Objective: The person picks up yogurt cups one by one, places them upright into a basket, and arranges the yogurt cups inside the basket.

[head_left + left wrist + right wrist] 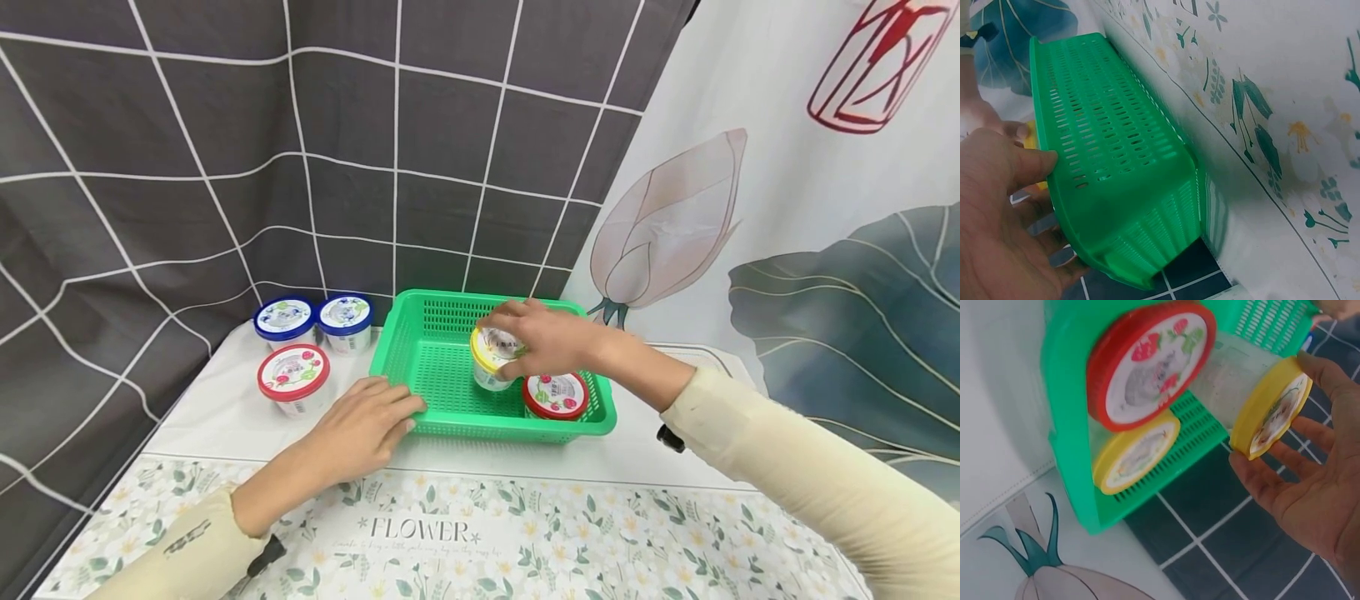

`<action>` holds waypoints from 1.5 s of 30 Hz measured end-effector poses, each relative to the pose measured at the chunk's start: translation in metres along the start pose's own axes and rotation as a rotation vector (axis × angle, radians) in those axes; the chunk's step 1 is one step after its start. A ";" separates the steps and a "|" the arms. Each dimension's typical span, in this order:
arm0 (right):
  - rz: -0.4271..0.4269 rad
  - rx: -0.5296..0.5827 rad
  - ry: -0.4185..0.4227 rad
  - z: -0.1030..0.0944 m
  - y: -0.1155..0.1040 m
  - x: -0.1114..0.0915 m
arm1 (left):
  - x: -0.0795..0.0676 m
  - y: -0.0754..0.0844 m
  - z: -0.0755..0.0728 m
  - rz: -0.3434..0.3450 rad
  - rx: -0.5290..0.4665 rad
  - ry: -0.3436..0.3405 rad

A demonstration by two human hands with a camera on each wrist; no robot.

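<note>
My right hand grips a clear tub with a yellow lid by the lid's edge, over the inside of a green plastic basket. Beside it in the basket sits a red-lidded tub printed with berries. A second yellow-lidded tub shows in the right wrist view, mostly hidden from the head camera. With the thumb outside the wall and fingers over the rim, my left hand holds the basket at its near left corner.
Left of the basket stand two blue-lidded tubs and another red-lidded tub. A floral mat covers the table's front. Behind the basket hangs a dark gridded cloth, with a white printed cloth to the right.
</note>
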State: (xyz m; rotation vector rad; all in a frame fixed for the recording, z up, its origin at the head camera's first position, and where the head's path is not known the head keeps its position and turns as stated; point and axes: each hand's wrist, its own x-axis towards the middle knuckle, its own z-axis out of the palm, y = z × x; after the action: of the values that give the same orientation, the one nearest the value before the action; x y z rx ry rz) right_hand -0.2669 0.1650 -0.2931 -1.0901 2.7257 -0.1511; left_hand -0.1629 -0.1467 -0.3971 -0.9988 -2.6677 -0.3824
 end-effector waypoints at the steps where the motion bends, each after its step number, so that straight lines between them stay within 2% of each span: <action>1: 0.000 -0.002 -0.006 0.002 -0.001 0.000 | 0.000 0.000 0.000 0.001 -0.001 0.000; 10: -0.028 -0.003 -0.047 0.024 -0.005 0.010 | 0.000 -0.001 0.001 -0.002 -0.011 -0.003; 14: -0.013 -0.008 -0.081 0.031 -0.011 0.013 | -0.001 -0.001 0.002 0.000 -0.008 0.002; 31: -0.043 0.000 -0.173 0.041 -0.015 0.014 | -0.001 0.000 0.002 0.008 -0.005 0.012; 45: -0.073 0.017 -0.191 0.041 -0.009 0.012 | -0.002 0.000 0.000 -0.002 -0.015 0.009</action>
State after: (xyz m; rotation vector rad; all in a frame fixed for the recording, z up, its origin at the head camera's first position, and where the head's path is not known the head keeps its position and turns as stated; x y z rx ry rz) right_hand -0.2602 0.1490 -0.3334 -1.1378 2.5137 -0.0763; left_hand -0.1616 -0.1472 -0.3979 -0.9959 -2.6622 -0.4071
